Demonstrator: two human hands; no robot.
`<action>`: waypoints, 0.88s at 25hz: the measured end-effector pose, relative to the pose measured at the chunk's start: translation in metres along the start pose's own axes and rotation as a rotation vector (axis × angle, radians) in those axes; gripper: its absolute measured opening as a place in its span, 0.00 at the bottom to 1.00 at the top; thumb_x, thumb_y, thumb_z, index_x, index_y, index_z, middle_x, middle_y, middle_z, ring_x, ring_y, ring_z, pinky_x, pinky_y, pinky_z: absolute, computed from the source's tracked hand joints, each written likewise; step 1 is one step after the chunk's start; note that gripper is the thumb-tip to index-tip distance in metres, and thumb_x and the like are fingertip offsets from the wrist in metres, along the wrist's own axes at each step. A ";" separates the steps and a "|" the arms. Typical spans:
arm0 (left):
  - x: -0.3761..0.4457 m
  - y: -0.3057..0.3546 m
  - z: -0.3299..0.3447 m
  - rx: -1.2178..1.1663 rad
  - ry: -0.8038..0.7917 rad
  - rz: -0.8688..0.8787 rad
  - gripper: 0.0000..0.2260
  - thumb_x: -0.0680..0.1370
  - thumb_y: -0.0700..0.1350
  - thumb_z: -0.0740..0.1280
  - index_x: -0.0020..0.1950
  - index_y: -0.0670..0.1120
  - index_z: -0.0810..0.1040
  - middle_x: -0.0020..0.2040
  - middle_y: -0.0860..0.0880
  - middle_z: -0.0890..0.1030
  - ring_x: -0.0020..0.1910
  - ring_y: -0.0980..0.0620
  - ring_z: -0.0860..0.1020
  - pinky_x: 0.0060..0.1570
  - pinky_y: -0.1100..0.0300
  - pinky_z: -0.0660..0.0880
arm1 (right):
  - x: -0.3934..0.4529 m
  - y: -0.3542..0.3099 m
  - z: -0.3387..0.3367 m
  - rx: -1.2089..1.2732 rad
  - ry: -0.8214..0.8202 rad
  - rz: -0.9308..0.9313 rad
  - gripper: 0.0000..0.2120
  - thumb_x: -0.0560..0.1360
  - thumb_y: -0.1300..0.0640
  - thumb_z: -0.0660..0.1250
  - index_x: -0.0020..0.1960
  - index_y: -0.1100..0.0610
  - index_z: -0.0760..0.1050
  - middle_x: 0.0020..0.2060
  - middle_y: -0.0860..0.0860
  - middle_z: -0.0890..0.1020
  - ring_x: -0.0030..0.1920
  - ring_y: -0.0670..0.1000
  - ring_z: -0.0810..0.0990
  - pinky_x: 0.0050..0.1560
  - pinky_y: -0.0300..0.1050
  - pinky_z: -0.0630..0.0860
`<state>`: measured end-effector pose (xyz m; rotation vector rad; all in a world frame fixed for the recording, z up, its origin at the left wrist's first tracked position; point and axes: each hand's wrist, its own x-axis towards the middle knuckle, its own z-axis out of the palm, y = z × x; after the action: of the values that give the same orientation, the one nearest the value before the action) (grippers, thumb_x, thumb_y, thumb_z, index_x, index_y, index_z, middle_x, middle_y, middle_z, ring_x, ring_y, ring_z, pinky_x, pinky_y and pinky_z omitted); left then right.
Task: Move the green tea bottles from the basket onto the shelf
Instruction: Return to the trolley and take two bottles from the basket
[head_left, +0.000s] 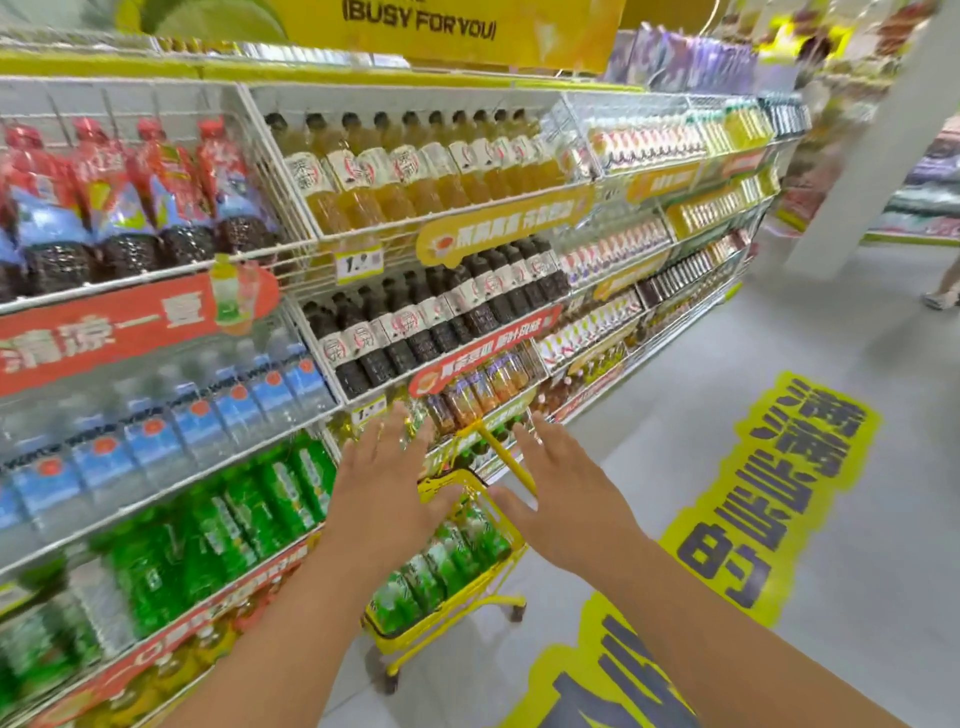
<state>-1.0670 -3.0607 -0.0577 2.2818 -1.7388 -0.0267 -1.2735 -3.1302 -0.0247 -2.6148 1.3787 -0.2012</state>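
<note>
both hands hover spread and empty above the yellow basket — left hand over its near-left rim, right hand over its right side beside the raised handle, neither touching a bottle. the green tea bottles lie directly below and between the hands, packed in the basket, though blur hides whether they stand or lie. the shelf of matching green bottles sits to the left — judged, the left hand is nearer that shelf, and both are about equally near the bottles.
</note>
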 end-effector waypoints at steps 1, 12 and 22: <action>0.014 0.000 0.005 -0.001 -0.002 -0.012 0.37 0.78 0.70 0.54 0.82 0.58 0.46 0.83 0.50 0.41 0.81 0.45 0.41 0.79 0.43 0.45 | 0.015 0.009 0.003 0.005 -0.005 -0.004 0.39 0.80 0.32 0.53 0.84 0.49 0.47 0.83 0.50 0.45 0.83 0.52 0.44 0.81 0.53 0.53; 0.132 0.017 0.109 0.014 0.014 -0.409 0.37 0.79 0.69 0.54 0.82 0.58 0.41 0.82 0.50 0.39 0.81 0.45 0.42 0.79 0.46 0.46 | 0.217 0.137 0.072 0.008 -0.200 -0.261 0.39 0.81 0.32 0.51 0.84 0.50 0.44 0.83 0.48 0.41 0.83 0.51 0.42 0.80 0.49 0.51; 0.137 0.006 0.193 0.025 -0.093 -0.709 0.39 0.75 0.70 0.46 0.82 0.51 0.55 0.82 0.42 0.53 0.80 0.39 0.53 0.77 0.41 0.57 | 0.285 0.162 0.174 -0.002 -0.406 -0.406 0.39 0.81 0.33 0.52 0.84 0.52 0.47 0.83 0.52 0.46 0.83 0.52 0.46 0.79 0.52 0.60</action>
<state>-1.0689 -3.2311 -0.2214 2.8231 -0.8793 -0.2507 -1.2086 -3.4400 -0.2199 -2.7067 0.7152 0.2669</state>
